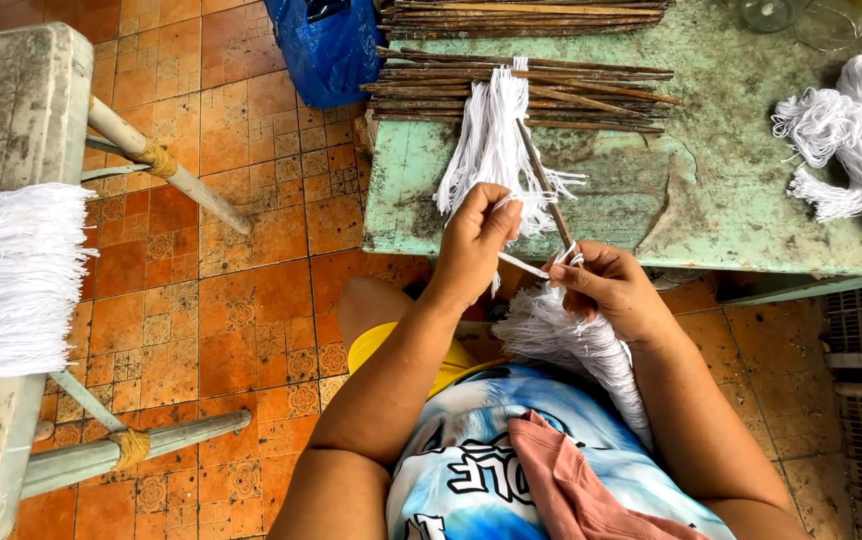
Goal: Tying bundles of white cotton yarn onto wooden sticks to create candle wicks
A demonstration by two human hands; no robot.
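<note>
Shirt point(491, 460) and pink cloth point(571, 490) fill the lower centre of the frame, closest to me; a bare knee shows just above them.

Yarn bundle point(571, 345) sits at frame centre, draped from the right hand point(616, 295) down across the lap. It looks soft, limp and light, many loose white strands that would splay or slip apart if held slackly. I judge the best hold is where the strands gather tight, near the top, not the loose tail.

Right hand fingers are closed on the bundle's head and on the lower end of a thin stick point(546, 190) that slants up toward the table point(731, 200). The stick looks stiff, slender, probably easy to snap; I would hold it near the bound end.

Left hand point(476, 240), just left of centre, pinches one white strand point(523, 264) between thumb and fingertips, drawn taut toward the right hand. The two hands are near but not touching.

Upper centre: a hank of yarn point(496, 140) lies over a row of sticks point(521, 95) on the green table. Upper right: a loose yarn heap point(851, 140). Left edge: a white fringe point(11, 280) hangs over a bench point(11, 110). Blue bag point(326, 50) at top, on tiled floor point(241, 300).
</note>
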